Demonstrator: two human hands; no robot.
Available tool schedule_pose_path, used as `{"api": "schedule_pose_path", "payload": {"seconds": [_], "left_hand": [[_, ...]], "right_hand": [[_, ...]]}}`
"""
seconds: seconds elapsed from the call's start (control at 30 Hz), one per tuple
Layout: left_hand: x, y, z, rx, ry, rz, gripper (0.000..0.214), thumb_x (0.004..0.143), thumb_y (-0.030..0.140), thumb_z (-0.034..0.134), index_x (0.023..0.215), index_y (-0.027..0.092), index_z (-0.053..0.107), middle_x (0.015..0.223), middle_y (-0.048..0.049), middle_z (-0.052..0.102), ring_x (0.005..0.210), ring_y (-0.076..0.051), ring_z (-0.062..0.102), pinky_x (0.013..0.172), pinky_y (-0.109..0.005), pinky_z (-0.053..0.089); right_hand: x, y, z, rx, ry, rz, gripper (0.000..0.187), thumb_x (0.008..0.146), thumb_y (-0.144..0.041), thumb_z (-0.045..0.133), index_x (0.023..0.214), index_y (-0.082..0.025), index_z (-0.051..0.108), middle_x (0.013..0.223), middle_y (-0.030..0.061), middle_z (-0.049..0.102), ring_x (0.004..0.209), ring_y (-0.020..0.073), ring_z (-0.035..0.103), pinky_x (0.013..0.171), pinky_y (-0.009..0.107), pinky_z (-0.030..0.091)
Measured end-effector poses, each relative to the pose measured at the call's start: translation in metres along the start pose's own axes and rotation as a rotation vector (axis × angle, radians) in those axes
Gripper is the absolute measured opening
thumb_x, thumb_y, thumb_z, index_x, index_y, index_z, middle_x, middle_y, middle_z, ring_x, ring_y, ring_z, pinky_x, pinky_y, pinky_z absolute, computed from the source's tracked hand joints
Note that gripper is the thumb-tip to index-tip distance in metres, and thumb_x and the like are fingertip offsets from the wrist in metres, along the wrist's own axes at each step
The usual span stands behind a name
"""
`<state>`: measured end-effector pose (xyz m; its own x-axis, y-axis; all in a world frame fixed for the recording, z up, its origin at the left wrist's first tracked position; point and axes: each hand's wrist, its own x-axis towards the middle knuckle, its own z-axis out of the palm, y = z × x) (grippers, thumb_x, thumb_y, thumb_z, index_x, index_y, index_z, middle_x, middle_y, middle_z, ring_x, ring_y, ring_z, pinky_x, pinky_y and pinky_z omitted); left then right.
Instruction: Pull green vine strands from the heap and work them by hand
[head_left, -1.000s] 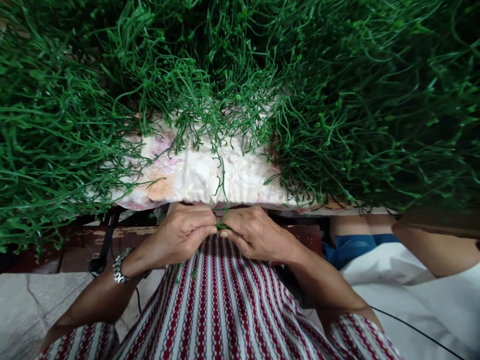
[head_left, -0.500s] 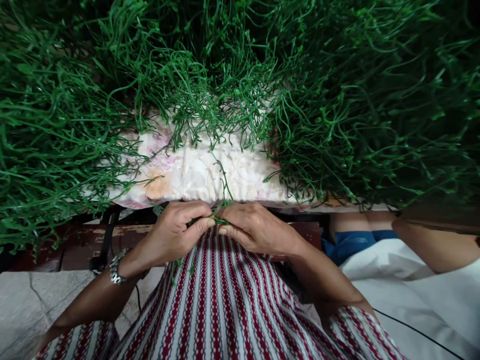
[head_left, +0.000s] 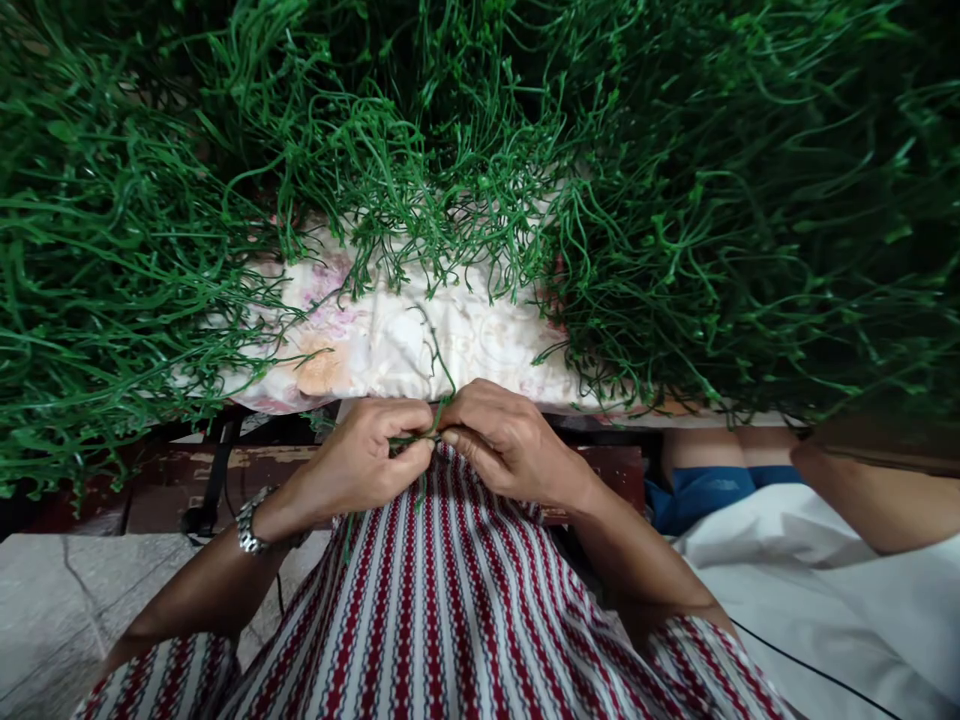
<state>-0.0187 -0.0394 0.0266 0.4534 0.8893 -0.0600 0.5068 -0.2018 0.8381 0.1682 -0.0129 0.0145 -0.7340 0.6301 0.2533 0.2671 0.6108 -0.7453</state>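
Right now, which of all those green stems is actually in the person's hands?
The single thin stem pinched between the left hand and right hand, trailing up over the floral cloth; the heaped stems behind lie untouched.

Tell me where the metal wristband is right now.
In the head view, lower left: the metal wristband circles the left wrist, behind the left hand pinching a green stem.

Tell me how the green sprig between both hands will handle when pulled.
Probably floppy: the green sprig curves above the left hand and right hand. Likely light: fingertips alone hold it. Might snag, since the piled stems tangle.
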Motion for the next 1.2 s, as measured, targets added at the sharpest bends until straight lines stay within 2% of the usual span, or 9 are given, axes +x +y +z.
{"api": "schedule_pose_path", "payload": {"seconds": [0.13,0.2,0.27,0.43,0.57,0.77,0.9,1.03,1.2], "left_hand": [[0.002,-0.003,-0.003,-0.051,-0.152,-0.075,0.017,0.069,0.007,0.042,0.057,0.016,0.037,0.057,0.0047,0.034,0.056,-0.007,0.034,0.053,-0.022,0.025],[0.002,-0.004,-0.003,-0.079,-0.176,-0.083,0.017,0.068,0.006,0.041,0.056,0.016,0.035,0.057,0.0046,0.033,0.056,-0.007,0.033,0.052,-0.022,0.024],[0.003,-0.005,-0.002,-0.112,-0.142,-0.074,0.019,0.068,0.006,0.041,0.056,0.017,0.033,0.057,0.0047,0.031,0.055,-0.007,0.031,0.052,-0.022,0.023],[0.003,-0.006,0.003,-0.217,0.085,-0.042,0.022,0.075,0.01,0.045,0.057,0.017,0.036,0.057,0.004,0.034,0.057,-0.008,0.034,0.055,-0.022,0.028],[0.003,-0.006,0.006,-0.178,0.113,-0.011,0.019,0.073,0.007,0.045,0.058,0.017,0.037,0.058,0.0039,0.035,0.057,-0.008,0.036,0.055,-0.022,0.029],[0.005,-0.007,0.006,-0.071,-0.102,-0.046,0.016,0.067,0.006,0.042,0.056,0.016,0.037,0.057,0.0046,0.034,0.055,-0.007,0.032,0.052,-0.022,0.026],[0.005,-0.009,0.0,-0.088,-0.147,-0.051,0.018,0.072,0.009,0.042,0.055,0.015,0.042,0.058,0.0032,0.039,0.058,-0.008,0.037,0.054,-0.022,0.028],[0.004,-0.01,-0.007,-0.162,-0.171,-0.041,0.024,0.073,0.009,0.043,0.051,0.016,0.035,0.055,0.004,0.032,0.056,-0.008,0.034,0.053,-0.022,0.026],[0.002,-0.009,-0.015,-0.189,-0.427,0.036,0.027,0.072,0.006,0.042,0.052,0.017,0.026,0.055,0.005,0.03,0.053,-0.007,0.031,0.052,-0.024,0.024]], "right_hand": [[0.001,0.001,-0.002,0.023,-0.052,-0.028,0.016,0.09,-0.018,0.043,0.089,-0.011,0.057,0.08,0.0072,0.059,0.077,0.015,0.052,0.074,0.03,0.043],[0.001,0.002,-0.003,0.061,-0.092,-0.009,0.016,0.09,-0.018,0.043,0.09,-0.011,0.057,0.08,0.007,0.06,0.078,0.0145,0.053,0.074,0.028,0.043],[0.001,0.002,-0.004,0.094,-0.113,0.015,0.016,0.09,-0.019,0.043,0.091,-0.01,0.057,0.08,0.0066,0.059,0.079,0.0139,0.053,0.073,0.027,0.043],[0.0,0.004,-0.001,0.175,-0.084,0.108,0.015,0.09,-0.021,0.045,0.092,-0.012,0.056,0.083,0.0055,0.059,0.076,0.0115,0.054,0.07,0.024,0.043],[-0.001,0.005,0.003,0.218,-0.039,0.134,0.013,0.089,-0.02,0.046,0.09,-0.012,0.056,0.08,0.0044,0.058,0.074,0.0111,0.053,0.068,0.023,0.043],[0.0,0.005,0.005,0.238,-0.002,0.136,0.011,0.087,-0.016,0.045,0.079,-0.014,0.052,0.073,0.0016,0.054,0.069,0.0098,0.05,0.064,0.022,0.04],[0.001,0.003,0.003,0.155,0.002,0.094,0.009,0.089,-0.016,0.042,0.084,-0.014,0.05,0.075,0.0022,0.053,0.068,0.01,0.048,0.063,0.022,0.039],[0.001,-0.001,0.0,0.041,-0.124,0.052,0.013,0.091,-0.019,0.037,0.087,-0.013,0.049,0.077,0.0042,0.052,0.071,0.012,0.047,0.064,0.023,0.038],[-0.002,-0.008,-0.004,-0.083,-0.31,-0.067,0.017,0.092,-0.022,0.038,0.077,-0.016,0.046,0.073,0.0031,0.051,0.069,0.013,0.044,0.064,0.026,0.036]]}}
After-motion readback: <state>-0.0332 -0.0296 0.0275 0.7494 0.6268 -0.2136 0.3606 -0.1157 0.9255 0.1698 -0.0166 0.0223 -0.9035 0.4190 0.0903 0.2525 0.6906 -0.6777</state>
